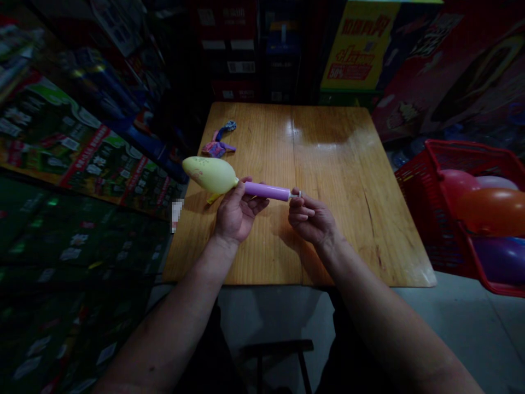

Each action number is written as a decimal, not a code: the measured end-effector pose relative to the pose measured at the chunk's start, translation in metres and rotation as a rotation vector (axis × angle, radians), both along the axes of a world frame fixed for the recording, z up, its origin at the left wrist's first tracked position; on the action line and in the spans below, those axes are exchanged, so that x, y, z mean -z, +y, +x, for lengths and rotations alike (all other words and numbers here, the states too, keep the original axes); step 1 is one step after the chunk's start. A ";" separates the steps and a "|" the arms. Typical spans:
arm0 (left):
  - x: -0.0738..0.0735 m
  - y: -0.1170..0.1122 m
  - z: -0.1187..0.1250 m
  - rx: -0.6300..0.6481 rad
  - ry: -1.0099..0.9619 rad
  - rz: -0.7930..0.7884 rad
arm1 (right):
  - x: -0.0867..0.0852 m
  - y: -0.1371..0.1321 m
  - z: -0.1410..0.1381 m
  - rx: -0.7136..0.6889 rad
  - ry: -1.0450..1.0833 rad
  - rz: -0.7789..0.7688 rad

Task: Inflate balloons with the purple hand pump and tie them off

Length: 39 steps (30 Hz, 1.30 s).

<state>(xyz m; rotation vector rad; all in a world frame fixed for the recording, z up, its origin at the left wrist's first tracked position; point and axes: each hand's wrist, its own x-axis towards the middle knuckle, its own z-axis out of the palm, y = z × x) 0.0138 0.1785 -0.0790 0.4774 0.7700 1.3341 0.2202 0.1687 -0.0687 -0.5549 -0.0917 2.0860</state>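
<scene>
A pale yellow balloon (pixel 212 174), partly inflated, sits on the left end of a purple hand pump (pixel 266 190). My left hand (pixel 235 215) is closed around the joint, its thumb on the balloon's neck and its fingers under the pump's barrel. With closed fingers, my right hand (pixel 310 218) grips the white handle (pixel 296 195) at the pump's right end. The handle is close to the barrel, with a short piece of rod showing. Both hands are above the wooden table (pixel 336 164). Beneath the balloon, a flat yellow piece (pixel 213 198) lies on the tabletop.
Several uninflated balloons (pixel 219 146) lie at the table's back left. A red basket (pixel 430 208) holding inflated balloons, one of them orange (pixel 494 212), stands at the right. Stacked green cartons (pixel 77 235) flank the left side, and boxes (pixel 356 49) line the back. A dark stool (pixel 279 347) is below.
</scene>
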 end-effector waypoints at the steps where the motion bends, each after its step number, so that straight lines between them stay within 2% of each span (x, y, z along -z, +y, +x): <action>1: 0.000 0.002 -0.004 -0.013 -0.005 -0.011 | -0.002 0.001 0.004 -0.001 -0.010 0.010; 6: -0.001 0.008 -0.015 -0.115 -0.025 0.020 | -0.004 0.005 0.018 0.051 0.019 0.060; 11: 0.004 -0.004 0.004 -0.003 -0.016 -0.036 | 0.005 -0.001 -0.001 0.001 0.050 0.003; 15: 0.007 -0.005 0.010 -0.012 -0.024 -0.011 | 0.004 -0.004 -0.007 0.007 0.055 0.001; 19: 0.004 0.003 -0.002 -0.012 -0.033 -0.005 | -0.002 0.002 0.010 -0.023 0.033 0.003; 23: 0.000 0.010 -0.015 -0.121 -0.020 0.022 | -0.004 0.007 0.025 0.011 0.034 0.078; 25: -0.001 0.008 -0.013 -0.120 -0.013 0.030 | -0.001 0.006 0.021 0.025 0.058 0.088; 29: 0.005 -0.002 0.002 -0.018 -0.029 -0.006 | 0.007 -0.001 0.000 -0.009 0.065 0.008; 32: 0.009 -0.004 0.008 -0.018 -0.021 0.000 | 0.009 -0.003 -0.008 -0.007 0.056 -0.002; 36: 0.008 0.002 -0.001 -0.018 -0.011 -0.016 | 0.003 0.001 0.002 -0.026 0.042 -0.013; 39: 0.002 0.008 -0.012 -0.071 -0.015 -0.014 | -0.003 0.006 0.016 -0.013 0.028 0.020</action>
